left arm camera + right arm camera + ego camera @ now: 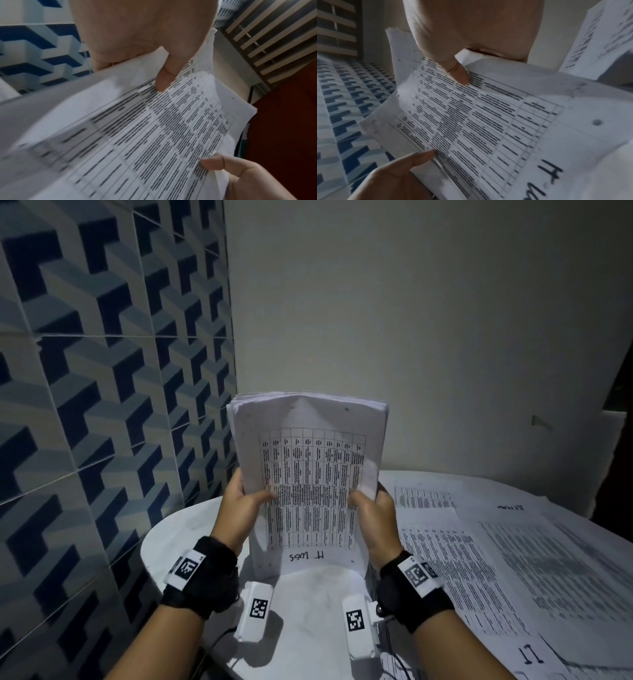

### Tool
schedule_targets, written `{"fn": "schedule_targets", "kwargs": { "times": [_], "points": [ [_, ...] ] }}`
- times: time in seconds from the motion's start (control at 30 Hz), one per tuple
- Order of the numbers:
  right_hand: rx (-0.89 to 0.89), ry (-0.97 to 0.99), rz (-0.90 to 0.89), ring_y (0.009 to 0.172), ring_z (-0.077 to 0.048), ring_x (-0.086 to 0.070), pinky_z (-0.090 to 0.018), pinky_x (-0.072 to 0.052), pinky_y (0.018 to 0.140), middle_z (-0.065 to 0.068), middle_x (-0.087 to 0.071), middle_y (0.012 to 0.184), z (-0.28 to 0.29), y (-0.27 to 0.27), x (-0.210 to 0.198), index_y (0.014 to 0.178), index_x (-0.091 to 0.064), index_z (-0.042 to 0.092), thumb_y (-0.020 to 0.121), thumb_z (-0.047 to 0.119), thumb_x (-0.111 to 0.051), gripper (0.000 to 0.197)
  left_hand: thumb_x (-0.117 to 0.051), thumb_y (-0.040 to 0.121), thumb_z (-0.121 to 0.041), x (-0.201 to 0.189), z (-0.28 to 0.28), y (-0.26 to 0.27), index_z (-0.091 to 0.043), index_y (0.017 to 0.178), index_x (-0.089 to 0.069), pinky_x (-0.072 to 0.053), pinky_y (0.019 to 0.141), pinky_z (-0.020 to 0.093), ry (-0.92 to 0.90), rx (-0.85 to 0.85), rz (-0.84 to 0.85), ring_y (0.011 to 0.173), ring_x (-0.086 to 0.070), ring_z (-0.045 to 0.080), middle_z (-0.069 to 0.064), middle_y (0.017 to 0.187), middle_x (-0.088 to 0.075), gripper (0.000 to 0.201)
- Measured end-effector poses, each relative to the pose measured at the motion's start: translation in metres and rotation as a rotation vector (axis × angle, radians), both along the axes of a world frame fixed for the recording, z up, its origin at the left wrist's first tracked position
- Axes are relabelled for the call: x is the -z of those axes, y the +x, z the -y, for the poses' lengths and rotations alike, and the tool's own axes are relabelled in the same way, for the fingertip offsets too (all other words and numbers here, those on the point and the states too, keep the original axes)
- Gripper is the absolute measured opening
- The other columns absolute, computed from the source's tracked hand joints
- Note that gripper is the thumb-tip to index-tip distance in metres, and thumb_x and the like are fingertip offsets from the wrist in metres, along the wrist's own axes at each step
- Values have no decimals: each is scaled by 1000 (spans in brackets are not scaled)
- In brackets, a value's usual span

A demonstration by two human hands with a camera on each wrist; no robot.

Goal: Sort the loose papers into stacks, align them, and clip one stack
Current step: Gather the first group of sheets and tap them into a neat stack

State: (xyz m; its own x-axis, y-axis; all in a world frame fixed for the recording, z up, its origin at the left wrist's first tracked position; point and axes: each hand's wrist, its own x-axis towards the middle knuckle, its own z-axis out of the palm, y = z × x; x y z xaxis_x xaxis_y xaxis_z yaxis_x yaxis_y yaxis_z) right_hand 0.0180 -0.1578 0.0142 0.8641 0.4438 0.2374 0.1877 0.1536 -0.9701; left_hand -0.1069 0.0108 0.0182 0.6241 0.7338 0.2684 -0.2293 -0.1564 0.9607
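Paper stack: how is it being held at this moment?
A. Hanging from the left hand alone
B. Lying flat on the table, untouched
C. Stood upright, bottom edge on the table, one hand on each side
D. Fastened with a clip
C: the paper stack stands on end on the white table, with the left hand and right hand gripping opposite side edges; no clip is visible.

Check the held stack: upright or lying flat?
Upright: stack stands on its lower edge on the table, left hand and right hand gripping its sides.
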Motion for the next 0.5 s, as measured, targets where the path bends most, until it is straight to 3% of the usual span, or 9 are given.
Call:
{"fn": "schedule_targets", "kwargs": {
  "times": [0.1, 0.17, 0.27, 0.4, 0.5],
  "points": [
    [-27, -18, 1, 75, -16, -53, -25, -44, 63, 0, -57, 81, 5, -3, 0, 93, -63, 19, 95, 3, -54, 19, -65, 92, 7, 9, 1, -2, -17, 130, -60, -51, 101, 38, 5, 22, -51, 113, -65, 15, -3, 120, -70, 45],
    [-57, -10, 28, 80, -18, -54, -24, -46, 64, -1, -58, 87, 10, -3, -10, 105, -63, 21, 97, 3, -54, 21, -68, 91, 6, 1, 0, -3, -18, 125, -62, -52, 96, 35, 14, 20, -41, 111, -66, 17, -1, 120, -70, 42],
    [-141, 5, 15, 92, -17, -62, -30, -52, 79, -1, -69, 106, 21, 2, -25, 126, -61, 23, 97, 1, -55, 37, -68, 89, 8, -20, 1, -9, -22, 111, -65, -53, 89, 31, 27, 58, -7, 102, -68, 18, 3, 113, -71, 37],
    [-191, 95, -126, 120, -26, -63, -35, -53, 100, -8, -66, 129, 45, 9, -34, 113, -62, 27, 95, -10, -54, 42, -68, 86, 8, -24, 10, -9, -11, 112, -70, -57, 83, 31, -114, 200, -5, 96, -72, 21, 3, 104, -78, 33],
    [-142, 35, -136, 118, -31, -63, -44, -50, 108, -18, -64, 130, 67, 19, -31, 105, -64, 23, 92, -16, -52, 43, -66, 88, 7, -5, 26, 2, -6, 116, -71, -54, 89, 34, -143, 302, -107, 102, -73, 26, 6, 110, -79, 32]
  ]
}}
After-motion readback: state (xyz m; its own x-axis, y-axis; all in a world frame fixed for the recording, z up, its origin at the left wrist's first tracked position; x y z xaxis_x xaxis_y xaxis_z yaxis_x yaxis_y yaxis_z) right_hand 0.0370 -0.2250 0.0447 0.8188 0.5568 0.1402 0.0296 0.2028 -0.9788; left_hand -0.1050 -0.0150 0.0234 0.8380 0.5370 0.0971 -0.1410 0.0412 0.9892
